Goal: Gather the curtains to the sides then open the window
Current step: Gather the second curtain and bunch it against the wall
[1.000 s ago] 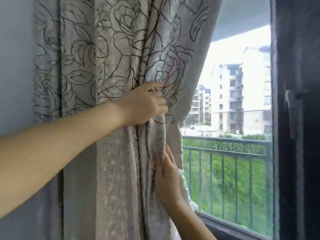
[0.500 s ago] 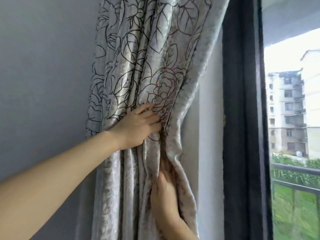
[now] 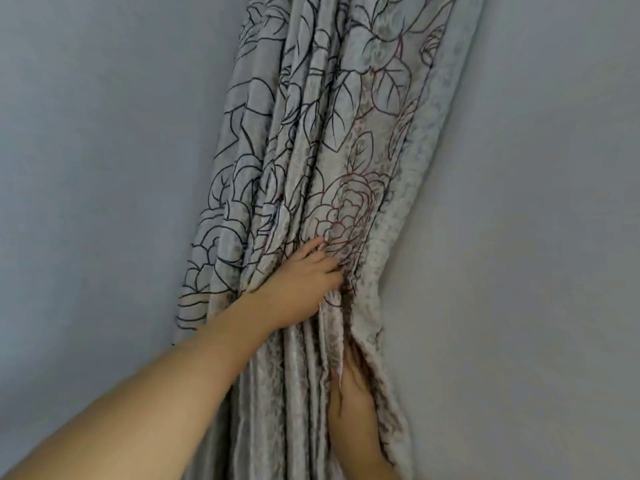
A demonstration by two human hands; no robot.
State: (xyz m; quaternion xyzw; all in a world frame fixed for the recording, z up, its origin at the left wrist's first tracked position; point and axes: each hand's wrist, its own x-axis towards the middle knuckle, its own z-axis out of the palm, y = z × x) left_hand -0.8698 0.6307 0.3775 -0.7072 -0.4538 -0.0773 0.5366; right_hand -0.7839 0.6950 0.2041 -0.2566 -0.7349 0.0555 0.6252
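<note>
A beige curtain (image 3: 332, 140) with dark outlined roses and leaves hangs bunched into tight folds against a grey wall, filling the middle of the view. My left hand (image 3: 301, 282) reaches in from the lower left and clutches a bundle of folds at mid height. Lower down, my right hand (image 3: 353, 400) comes up from the bottom edge, its fingers tucked into the folds behind the curtain's right hem, partly hidden by cloth. The window is out of view.
Plain grey wall (image 3: 97, 168) lies to the left of the curtain and more grey wall (image 3: 526, 237) to its right. Nothing else shows.
The curtain has been pulled further left and bunched tighter. The view has swung left with it, so the dark window frame and the buildings outside have left the picture.
</note>
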